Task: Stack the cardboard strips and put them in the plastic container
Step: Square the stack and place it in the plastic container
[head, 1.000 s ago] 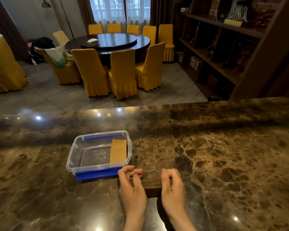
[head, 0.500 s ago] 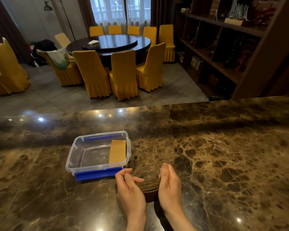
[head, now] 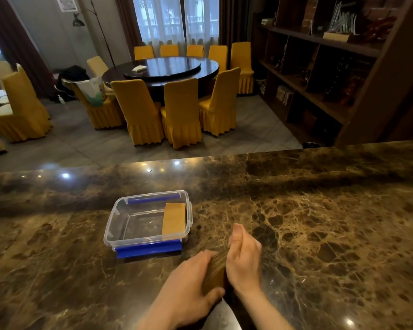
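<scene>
Both hands, left hand [head: 188, 277] and right hand [head: 244, 258], are gripping the strip stack [head: 216, 270] at lower centre; squaring appears underway, transfer into the plastic container [head: 110, 231] pending.

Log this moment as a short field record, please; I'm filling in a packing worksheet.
surface: marble counter
container: clear plastic box with blue clips, lid off
inside box: cardboard stack against its right wall
left hand: pressing the strip bundle's left side
right hand: pressing its right side
strip bundle: on edge between both hands, outside the box
</scene>
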